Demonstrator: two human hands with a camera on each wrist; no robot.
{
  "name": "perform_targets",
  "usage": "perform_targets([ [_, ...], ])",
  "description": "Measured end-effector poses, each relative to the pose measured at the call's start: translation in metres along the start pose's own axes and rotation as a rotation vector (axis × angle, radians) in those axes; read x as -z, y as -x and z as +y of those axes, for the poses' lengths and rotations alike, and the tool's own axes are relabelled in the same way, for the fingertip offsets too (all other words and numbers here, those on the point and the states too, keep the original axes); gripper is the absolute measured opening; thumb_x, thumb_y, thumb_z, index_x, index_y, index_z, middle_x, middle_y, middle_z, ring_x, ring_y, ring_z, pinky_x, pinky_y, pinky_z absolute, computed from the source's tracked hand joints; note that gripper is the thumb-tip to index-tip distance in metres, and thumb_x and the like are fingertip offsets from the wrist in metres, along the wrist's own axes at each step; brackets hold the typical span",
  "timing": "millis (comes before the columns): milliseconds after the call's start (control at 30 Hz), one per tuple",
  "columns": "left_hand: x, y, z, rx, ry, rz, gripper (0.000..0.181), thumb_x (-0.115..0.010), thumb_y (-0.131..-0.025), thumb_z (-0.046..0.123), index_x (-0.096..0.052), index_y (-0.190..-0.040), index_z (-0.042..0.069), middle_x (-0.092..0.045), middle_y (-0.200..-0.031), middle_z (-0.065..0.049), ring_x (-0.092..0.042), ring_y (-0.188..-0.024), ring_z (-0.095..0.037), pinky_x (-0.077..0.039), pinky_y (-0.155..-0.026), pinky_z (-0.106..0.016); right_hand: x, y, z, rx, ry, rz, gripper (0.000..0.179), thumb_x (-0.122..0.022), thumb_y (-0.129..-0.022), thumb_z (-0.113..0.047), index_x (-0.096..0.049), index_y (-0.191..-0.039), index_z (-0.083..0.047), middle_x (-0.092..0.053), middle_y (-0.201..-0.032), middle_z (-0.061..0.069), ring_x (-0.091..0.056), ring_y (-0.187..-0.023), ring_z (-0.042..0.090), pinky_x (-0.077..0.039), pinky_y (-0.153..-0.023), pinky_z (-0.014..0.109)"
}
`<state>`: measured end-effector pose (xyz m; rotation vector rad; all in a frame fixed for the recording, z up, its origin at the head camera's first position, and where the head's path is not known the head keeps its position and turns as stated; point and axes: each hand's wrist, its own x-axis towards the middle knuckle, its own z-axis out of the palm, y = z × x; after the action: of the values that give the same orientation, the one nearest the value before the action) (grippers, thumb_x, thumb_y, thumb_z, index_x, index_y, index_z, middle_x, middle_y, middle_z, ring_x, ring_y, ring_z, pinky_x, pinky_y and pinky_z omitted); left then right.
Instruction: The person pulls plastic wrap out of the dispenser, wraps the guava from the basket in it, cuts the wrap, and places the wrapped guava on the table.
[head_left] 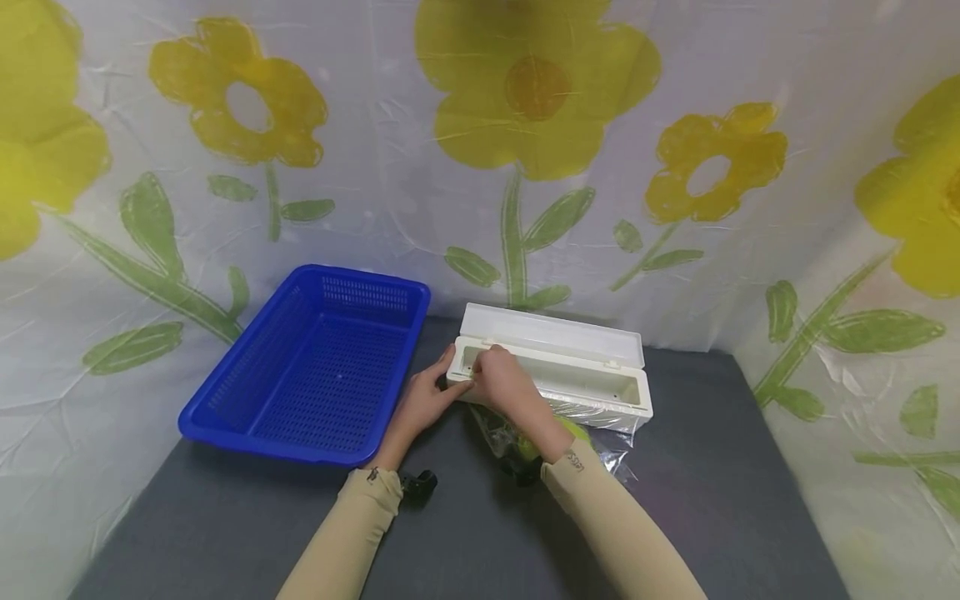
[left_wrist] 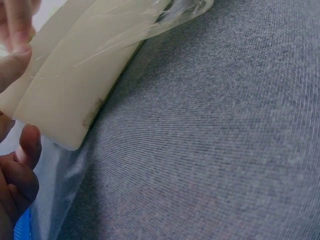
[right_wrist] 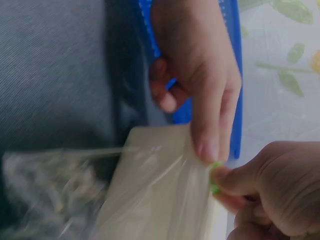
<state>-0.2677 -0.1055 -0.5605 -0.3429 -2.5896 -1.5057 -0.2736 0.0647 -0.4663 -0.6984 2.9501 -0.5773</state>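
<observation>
A long white cling film dispenser (head_left: 551,385) stands on the table with its lid (head_left: 551,332) tipped back. My left hand (head_left: 422,404) grips its left end, the thumb lying along the front edge. At that same end my right hand (head_left: 512,387) pinches a small green slide cutter (right_wrist: 215,188) between thumb and forefinger; most of the cutter is hidden by the fingers. Clear cling film (left_wrist: 145,30) drapes over the dispenser's front and down to the table. Beneath the film, partly behind my right wrist, something yellow-green (head_left: 573,428) shows; its kind is unclear.
To the left stands a large blue plastic basket (head_left: 337,454) with slotted walls, close by my left forearm. A small black object (head_left: 418,485) lies beside the left sleeve. Behind the grey table (head_left: 720,500) hangs a flowered curtain (head_left: 375,208).
</observation>
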Motion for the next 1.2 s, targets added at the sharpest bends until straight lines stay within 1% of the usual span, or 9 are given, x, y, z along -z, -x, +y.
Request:
perform_targets([
  [100, -0.001, -0.001, 0.0, -0.008, 0.005, 0.003, 0.082, -0.08, -0.097, 0.031, -0.039, -0.162, 0.001, -0.038, -0.165, -0.021, -0.039, -0.153, -0.033, -0.039, -0.12, -0.049, 0.002, 0.003, 0.004, 0.002, 0.004, 0.008, 0.013, -0.07, -0.099, -0.002, -0.08, -0.106, 0.003, -0.073, -0.101, 0.017, -0.068, -0.097, 0.03, -0.059, -0.086, 0.042],
  [233, -0.001, 0.0, 0.0, -0.01, 0.02, -0.002, 0.082, -0.08, -0.097, 0.03, -0.039, -0.162, 0.001, -0.038, -0.166, -0.021, -0.038, -0.154, -0.034, -0.039, -0.12, -0.05, 0.003, 0.006, 0.009, 0.014, -0.001, 0.002, 0.016, -0.068, -0.101, -0.002, -0.079, -0.111, 0.005, -0.074, -0.108, 0.02, -0.069, -0.106, 0.035, -0.059, -0.093, 0.044],
  [467, -0.002, 0.0, -0.001, 0.011, 0.018, -0.018, 0.083, -0.08, -0.097, 0.033, -0.038, -0.163, 0.004, -0.037, -0.167, -0.018, -0.037, -0.155, -0.029, -0.037, -0.122, -0.047, 0.006, 0.011, 0.016, 0.013, 0.004, -0.011, 0.016, -0.067, -0.102, -0.002, -0.078, -0.111, 0.004, -0.072, -0.106, 0.019, -0.069, -0.103, 0.033, -0.059, -0.09, 0.044],
  [667, -0.002, 0.0, -0.001, 0.017, 0.03, -0.022, 0.083, -0.079, -0.098, 0.034, -0.037, -0.163, 0.005, -0.036, -0.168, -0.016, -0.035, -0.155, -0.025, -0.038, -0.122, -0.045, 0.009, 0.014, 0.018, 0.014, 0.002, -0.016, 0.016, -0.067, -0.102, -0.001, -0.078, -0.111, 0.005, -0.071, -0.106, 0.02, -0.069, -0.102, 0.034, -0.059, -0.091, 0.045],
  [900, -0.002, -0.001, -0.001, 0.006, 0.011, -0.013, 0.082, -0.079, -0.097, 0.032, -0.038, -0.162, 0.003, -0.038, -0.167, -0.017, -0.037, -0.154, -0.027, -0.038, -0.121, -0.047, 0.011, 0.015, 0.018, 0.015, 0.027, -0.005, 0.014, -0.07, -0.099, -0.001, -0.078, -0.109, 0.004, -0.071, -0.104, 0.02, -0.07, -0.101, 0.035, -0.059, -0.091, 0.044],
  [1000, -0.002, -0.001, -0.002, -0.003, 0.009, -0.003, 0.082, -0.08, -0.097, 0.031, -0.039, -0.162, 0.002, -0.039, -0.166, -0.018, -0.038, -0.153, -0.029, -0.039, -0.121, -0.05, 0.013, 0.016, 0.019, 0.004, 0.018, -0.005, 0.014, -0.07, -0.099, -0.001, -0.078, -0.108, 0.005, -0.071, -0.104, 0.02, -0.069, -0.101, 0.036, -0.059, -0.092, 0.045],
  [1200, -0.002, 0.0, -0.002, 0.004, 0.008, 0.007, 0.082, -0.081, -0.096, 0.032, -0.04, -0.162, 0.005, -0.041, -0.165, -0.016, -0.041, -0.152, -0.028, -0.043, -0.117, -0.05, 0.015, 0.02, 0.023, -0.009, 0.016, 0.002, 0.012, -0.07, -0.099, -0.003, -0.078, -0.106, 0.004, -0.07, -0.101, 0.018, -0.069, -0.099, 0.035, -0.059, -0.09, 0.044],
])
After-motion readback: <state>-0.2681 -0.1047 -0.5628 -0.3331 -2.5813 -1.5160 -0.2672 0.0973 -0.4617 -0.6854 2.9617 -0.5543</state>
